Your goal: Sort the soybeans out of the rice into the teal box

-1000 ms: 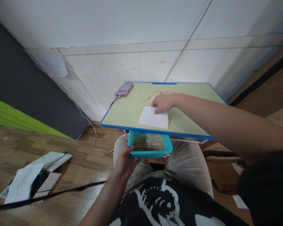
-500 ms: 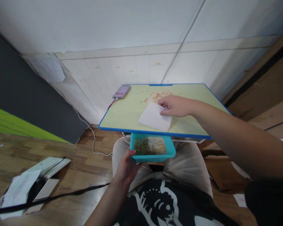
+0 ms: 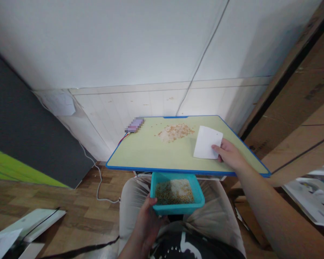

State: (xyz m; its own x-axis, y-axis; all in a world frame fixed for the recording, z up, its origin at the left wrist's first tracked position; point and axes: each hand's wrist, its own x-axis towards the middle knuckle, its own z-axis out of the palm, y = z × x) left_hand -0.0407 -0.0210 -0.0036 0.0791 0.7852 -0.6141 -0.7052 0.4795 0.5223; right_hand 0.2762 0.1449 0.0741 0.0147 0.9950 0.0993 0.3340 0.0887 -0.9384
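Note:
My left hand [image 3: 148, 223] grips the near left corner of a teal plastic tray [image 3: 199, 196], held over my lap just under the front edge of the table. The tray holds a layer of mixed white and yellow-brown grains [image 3: 174, 191]. My right hand [image 3: 229, 155] holds a white card [image 3: 207, 141] by its near right corner, tilted up off the right side of the pale green table [image 3: 151, 153]. A small heap of grains [image 3: 175, 132] lies on the table towards the back, left of the card.
A small purple device [image 3: 135, 125] with a red and white cable sits at the table's back left corner. White papers and a black cable [image 3: 32, 230] lie on the wooden floor at left. Cardboard panels [image 3: 299, 118] lean at right.
My right hand has carried the white card from the table's middle front over to the right side. The grain heap, earlier partly behind my hand, now shows in full. The tray stays in my left hand.

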